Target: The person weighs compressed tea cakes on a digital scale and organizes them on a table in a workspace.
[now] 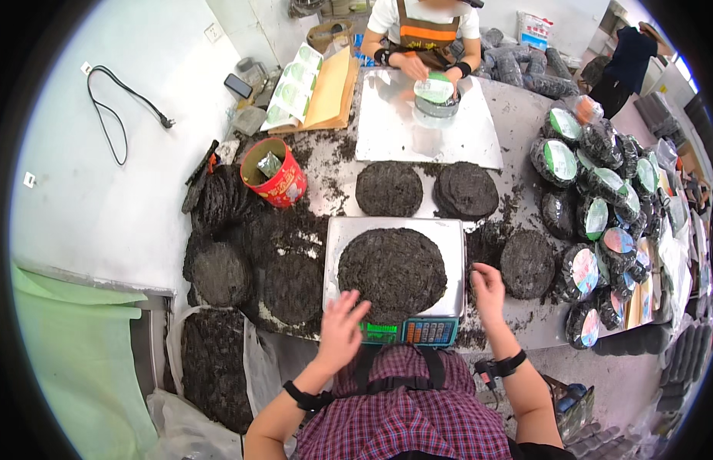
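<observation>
A large dark disc of what looks like dried seaweed (392, 273) lies on the steel pan of a digital weighing scale (337, 230). My left hand (340, 333) is at the disc's near left edge, fingers spread, with nothing gripped. Whether its fingertips touch the disc, I cannot tell. To the right of the pan, my right hand (488, 290) hovers by dark crumbs with its fingers bent and apart, and nothing shows in it. The scale's lit green display (381, 332) and its keypad (429, 332) face me.
Beyond the scale lie smaller discs (389, 188). A red bucket (274, 172) stands left. Wrapped, labelled packs (554, 161) pile up at right. Across the table, another person's hands (414, 66) hold a green-and-white label (434, 88) above a round mould (439, 109).
</observation>
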`<state>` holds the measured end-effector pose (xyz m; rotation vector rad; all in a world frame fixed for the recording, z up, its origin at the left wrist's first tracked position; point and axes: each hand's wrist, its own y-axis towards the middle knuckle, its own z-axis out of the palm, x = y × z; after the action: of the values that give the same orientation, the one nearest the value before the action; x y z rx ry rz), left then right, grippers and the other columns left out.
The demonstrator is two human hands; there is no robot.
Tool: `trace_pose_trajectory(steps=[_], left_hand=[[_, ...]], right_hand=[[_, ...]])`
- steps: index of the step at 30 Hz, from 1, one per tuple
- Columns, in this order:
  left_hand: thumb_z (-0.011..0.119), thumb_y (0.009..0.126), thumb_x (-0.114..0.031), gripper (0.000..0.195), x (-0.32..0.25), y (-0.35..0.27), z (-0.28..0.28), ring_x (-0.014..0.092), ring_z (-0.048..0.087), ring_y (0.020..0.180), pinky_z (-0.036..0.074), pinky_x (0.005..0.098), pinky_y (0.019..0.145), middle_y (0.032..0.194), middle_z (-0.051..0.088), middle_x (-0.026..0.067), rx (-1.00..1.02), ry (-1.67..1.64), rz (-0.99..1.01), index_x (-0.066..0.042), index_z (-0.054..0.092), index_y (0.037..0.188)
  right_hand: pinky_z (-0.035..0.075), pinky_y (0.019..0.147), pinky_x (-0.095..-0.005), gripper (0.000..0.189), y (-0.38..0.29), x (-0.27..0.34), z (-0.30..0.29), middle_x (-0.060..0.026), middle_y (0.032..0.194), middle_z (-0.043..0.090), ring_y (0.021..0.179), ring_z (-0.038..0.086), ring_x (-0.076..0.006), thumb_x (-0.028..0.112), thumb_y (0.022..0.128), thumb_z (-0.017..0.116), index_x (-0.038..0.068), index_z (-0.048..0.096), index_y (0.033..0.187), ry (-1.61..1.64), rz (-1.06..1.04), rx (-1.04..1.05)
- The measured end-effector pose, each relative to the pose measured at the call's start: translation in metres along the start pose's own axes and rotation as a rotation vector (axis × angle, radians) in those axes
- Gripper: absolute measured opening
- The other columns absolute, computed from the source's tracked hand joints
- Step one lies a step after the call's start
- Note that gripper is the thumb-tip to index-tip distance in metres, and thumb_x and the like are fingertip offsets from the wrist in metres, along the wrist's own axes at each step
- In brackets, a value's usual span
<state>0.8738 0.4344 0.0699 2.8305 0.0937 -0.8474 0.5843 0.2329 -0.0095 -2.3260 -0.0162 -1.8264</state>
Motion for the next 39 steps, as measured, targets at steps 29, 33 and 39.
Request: trace_pose_trajectory(steps=[29, 33, 39], left_hand=[[0.059, 0.091, -0.013, 0.058, -0.010, 0.084, -0.033, 0.015, 0.052, 0.112, 0.042, 0.0315, 0.095, 0.130, 0.050, 0.0088, -0.062, -1.426, -0.614, 0.001, 0.032, 0.141], [0.060, 0.090, -0.011, 0.058, 0.000, 0.072, -0.041, 0.017, 0.045, 0.120, 0.037, 0.0319, 0.101, 0.136, 0.044, 0.0101, -0.085, -1.317, -0.648, 0.003, 0.033, 0.139], [0.059, 0.075, 0.003, 0.043, -0.007, 0.081, 0.002, 0.033, 0.051, 0.117, 0.042, 0.0403, 0.100, 0.119, 0.056, 0.0121, -0.195, -0.063, 0.209, -0.011, 0.062, 0.115]], right_hand=[[0.024, 0.112, -0.0470, 0.055, -0.038, 0.154, 0.040, -0.0120, 0.137, 0.047, 0.131, 0.041, -0.0280, 0.017, 0.079, 0.067, 0.008, 0.049, 0.130, -0.596, -0.996, 0.764], [0.034, 0.106, -0.0411, 0.070, -0.021, 0.154, 0.062, -0.0175, 0.136, 0.046, 0.127, 0.044, -0.0281, 0.022, 0.080, 0.071, 0.000, 0.038, 0.138, -0.006, -0.385, 0.141], [0.052, 0.081, -0.0338, 0.032, 0.019, 0.105, 0.080, -0.0095, 0.106, 0.064, 0.094, 0.062, -0.0194, 0.012, 0.090, 0.061, 0.000, 0.054, 0.118, 0.595, 0.584, 0.429]])
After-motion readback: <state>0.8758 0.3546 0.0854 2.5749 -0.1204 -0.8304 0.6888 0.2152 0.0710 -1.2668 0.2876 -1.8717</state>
